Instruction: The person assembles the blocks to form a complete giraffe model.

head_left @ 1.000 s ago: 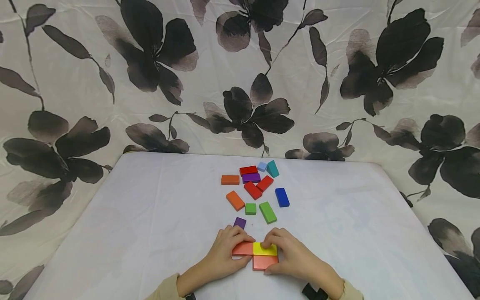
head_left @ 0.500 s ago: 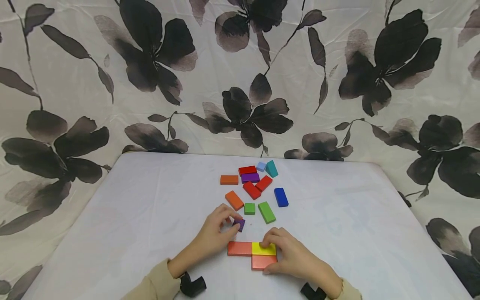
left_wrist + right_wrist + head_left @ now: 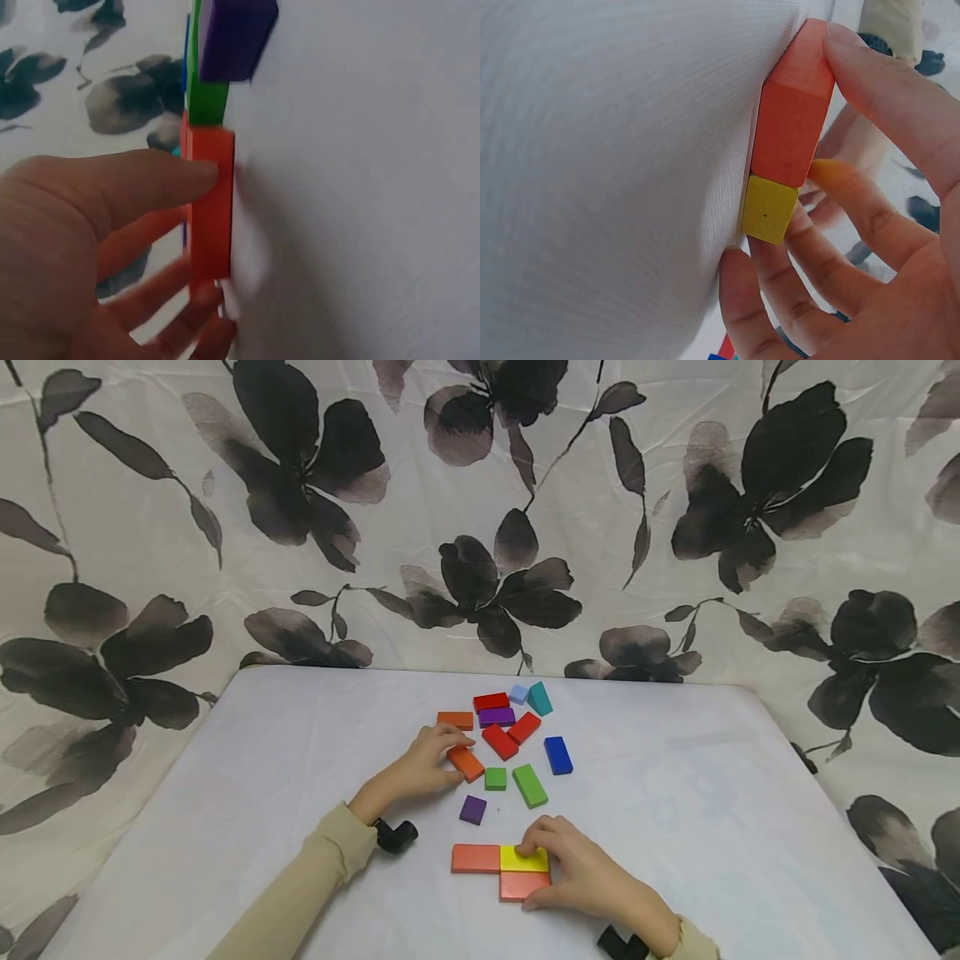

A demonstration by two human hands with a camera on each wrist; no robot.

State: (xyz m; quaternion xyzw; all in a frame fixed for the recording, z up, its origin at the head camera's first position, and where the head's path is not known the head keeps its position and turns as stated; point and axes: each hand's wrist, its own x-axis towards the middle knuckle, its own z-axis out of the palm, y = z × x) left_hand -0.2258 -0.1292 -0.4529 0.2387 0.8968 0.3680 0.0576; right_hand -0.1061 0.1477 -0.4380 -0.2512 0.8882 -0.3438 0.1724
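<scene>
My left hand (image 3: 424, 762) is at an orange block (image 3: 466, 763), thumb at its near end and fingers at its far side. In the left wrist view the thumb lies against this block's face. My right hand (image 3: 581, 870) holds a yellow block (image 3: 536, 861) and a salmon-pink block (image 3: 517, 886) together between fingers and thumb. Its thumb touches the pink block in the right wrist view, with the fingers round the yellow one. Another pink block (image 3: 476, 858) lies flush against the yellow block's left end. Just beyond is a purple block (image 3: 472, 810).
Behind my hands lie a small green block (image 3: 495, 778), a longer green one (image 3: 530, 786), a blue block (image 3: 558, 755) and several red, purple, orange and light-blue pieces. A teal triangular block (image 3: 540, 698) sits near the white table's (image 3: 315, 727) far edge.
My left hand left the pink block, went to the purple block, then moved farther out to the orange block. The purple block stays on the table. My right hand has kept its hold.
</scene>
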